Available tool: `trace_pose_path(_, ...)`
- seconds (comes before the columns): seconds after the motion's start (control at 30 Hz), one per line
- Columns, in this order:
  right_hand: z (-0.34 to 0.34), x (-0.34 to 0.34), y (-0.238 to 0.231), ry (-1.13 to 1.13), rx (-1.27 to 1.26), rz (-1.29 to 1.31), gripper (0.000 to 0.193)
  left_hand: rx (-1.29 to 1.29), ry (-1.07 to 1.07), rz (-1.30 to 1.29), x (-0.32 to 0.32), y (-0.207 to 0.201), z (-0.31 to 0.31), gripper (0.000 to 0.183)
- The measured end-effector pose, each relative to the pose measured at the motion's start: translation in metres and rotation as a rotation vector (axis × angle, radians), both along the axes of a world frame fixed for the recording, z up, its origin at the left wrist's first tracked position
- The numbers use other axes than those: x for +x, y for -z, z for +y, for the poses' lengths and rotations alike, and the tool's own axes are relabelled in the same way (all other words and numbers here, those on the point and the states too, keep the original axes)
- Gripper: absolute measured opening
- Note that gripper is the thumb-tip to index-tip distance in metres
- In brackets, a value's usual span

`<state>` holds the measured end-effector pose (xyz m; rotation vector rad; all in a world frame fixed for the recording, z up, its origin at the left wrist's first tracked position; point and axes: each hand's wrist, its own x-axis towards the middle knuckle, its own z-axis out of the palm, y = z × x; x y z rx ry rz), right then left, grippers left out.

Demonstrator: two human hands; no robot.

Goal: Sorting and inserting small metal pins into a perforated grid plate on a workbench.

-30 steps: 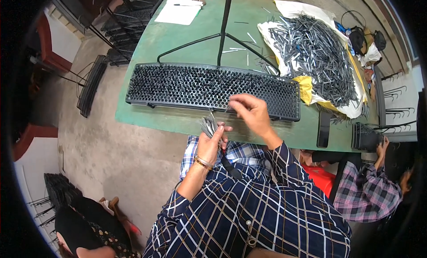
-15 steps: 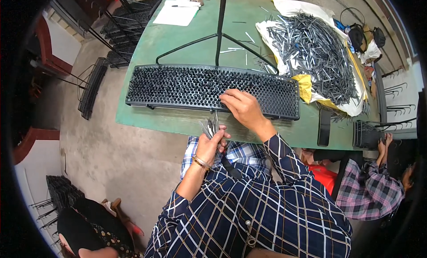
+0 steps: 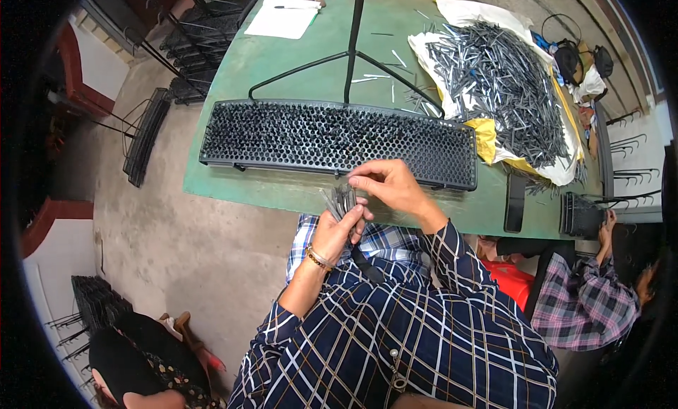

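Note:
A bundle of thin grey-black strips (image 3: 337, 200) stands up out of my left hand (image 3: 339, 227), whose fingers are closed round its lower part. My right hand (image 3: 390, 186) is at the top of the bundle, thumb and forefinger pinched on the end of a strip. Just beyond both hands lies a long black brush head (image 3: 296, 144) full of holes, on the table's near edge. Dark tufts fill many holes at its left and middle; the right end shows mostly bare holes. A black forked metal handle (image 3: 347, 54) rises from its far side.
A large heap of loose strips (image 3: 494, 84) lies on a white and yellow sack on the green table (image 3: 233, 183). Nearby are a dark phone (image 3: 515, 203) and papers with a pen (image 3: 284, 17). Another person (image 3: 590, 296) handles a brush head at right. More brush heads (image 3: 147, 137) stand left.
My right hand has moved off the brush head, down towards me, to the top of the bundle. My left hand stays nearly in place, still holding the strips.

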<state>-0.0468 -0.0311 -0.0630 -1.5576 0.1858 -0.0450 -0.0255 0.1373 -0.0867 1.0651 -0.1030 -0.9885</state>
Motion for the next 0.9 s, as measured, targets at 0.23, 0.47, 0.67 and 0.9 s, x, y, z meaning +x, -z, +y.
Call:
trace_pose_path(0.23, -0.008, 0.010, -0.013, 0.424, -0.449, -0.252, 0.012, 0.039, 0.009, 0.048, 0.000, 0.003, -0.002, 0.023)
trace_pose_path(0.47, -0.006, 0.020, 0.010, 0.468, -0.793, -0.515, 0.012, 0.093, 0.024, 0.022, -0.002, 0.004, -0.004, 0.023)
trace_pose_path(0.67, -0.003, 0.017, 0.015, 0.275, -1.010, -0.620, 0.014, 0.075, 0.045, 0.039, -0.001, 0.011, 0.001, 0.024)
trace_pose_path(0.9, 0.004, 0.006, -0.006, 0.248, -0.660, -0.337, 0.013, 0.053, 0.035, 0.106, 0.001, 0.004, 0.002, 0.023)
